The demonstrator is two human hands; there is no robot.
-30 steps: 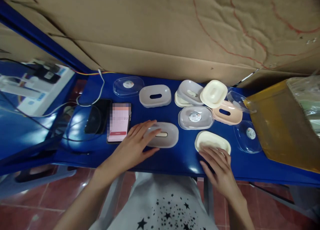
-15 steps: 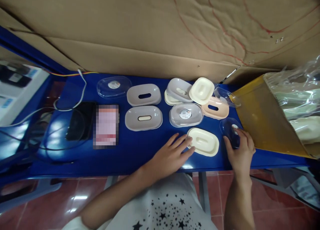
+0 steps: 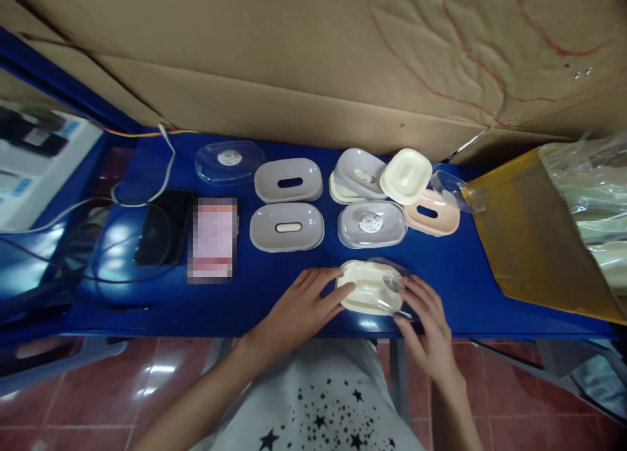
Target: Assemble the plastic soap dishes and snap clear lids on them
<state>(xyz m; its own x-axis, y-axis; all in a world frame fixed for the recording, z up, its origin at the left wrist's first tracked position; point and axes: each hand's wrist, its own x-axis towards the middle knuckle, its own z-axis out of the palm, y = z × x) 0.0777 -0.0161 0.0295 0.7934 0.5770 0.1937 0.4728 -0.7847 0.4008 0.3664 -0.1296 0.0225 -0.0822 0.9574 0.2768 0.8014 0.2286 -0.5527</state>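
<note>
Fingers of the left hand (image 3: 302, 306) lay spread and loose, tips touching the left end of a cream soap dish (image 3: 363, 294); the right hand (image 3: 427, 321) pinched a clear plastic lid (image 3: 390, 280) tilted over the dish's right half.

Wrinkled brown cardboard (image 3: 313, 59) with red scrawled lines filled the back. A glossy blue table (image 3: 274, 294) carried everything. At right, a yellow box (image 3: 529, 242) with crinkled plastic bags ran off the frame edge.

Two grey oval dishes (image 3: 287, 225) with slots sat beyond. The cream dish was a smooth rounded oval near the table's front edge, its long axis running left to right. The lid's outline was hard to trace against it.
</note>
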